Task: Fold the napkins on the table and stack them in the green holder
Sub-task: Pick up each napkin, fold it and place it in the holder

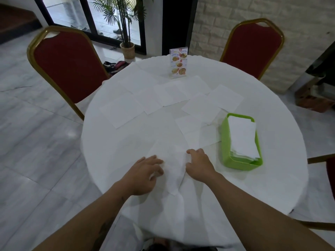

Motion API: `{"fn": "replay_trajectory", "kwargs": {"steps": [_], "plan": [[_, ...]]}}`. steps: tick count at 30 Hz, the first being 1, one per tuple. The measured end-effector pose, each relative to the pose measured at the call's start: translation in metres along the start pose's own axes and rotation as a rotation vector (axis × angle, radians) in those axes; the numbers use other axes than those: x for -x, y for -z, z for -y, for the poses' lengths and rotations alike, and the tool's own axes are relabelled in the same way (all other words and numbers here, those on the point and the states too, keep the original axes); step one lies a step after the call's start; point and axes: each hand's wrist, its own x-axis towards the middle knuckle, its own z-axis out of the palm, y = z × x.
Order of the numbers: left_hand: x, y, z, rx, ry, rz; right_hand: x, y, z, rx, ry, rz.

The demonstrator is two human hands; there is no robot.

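Napkin (173,165) in work: near table edge, rumpled, between both hands, fold not yet made.
Green holder (224,142) right of it, already holds stack of folded napkins (243,138).
Flat napkins (123,109) spread across far half of table (272,178), many left; task looks partly done.
Left hand (145,173): fingers curled, pinching napkin's left edge.
Right hand (199,164): fingers curled onto right edge, seems to grip it.
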Motion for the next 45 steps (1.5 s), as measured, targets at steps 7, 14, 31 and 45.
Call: {"fn": "replay_trajectory", "kwargs": {"steps": [7, 14, 31, 45], "plan": [[0.016, -0.012, -0.001, -0.007, 0.135, -0.152, -0.004, -0.019, 0.008, 0.099, -0.031, -0.094], [0.019, -0.022, -0.004, -0.031, 0.251, -0.219, -0.004, -0.023, 0.006, 0.001, -0.058, -0.158], [0.018, -0.006, 0.005, 0.264, 0.486, -0.489, 0.037, -0.033, -0.006, 0.293, 0.346, -0.091], [0.009, -0.026, -0.024, -0.029, 0.295, -0.108, 0.012, -0.026, 0.031, -0.342, -0.148, -0.004]]}}
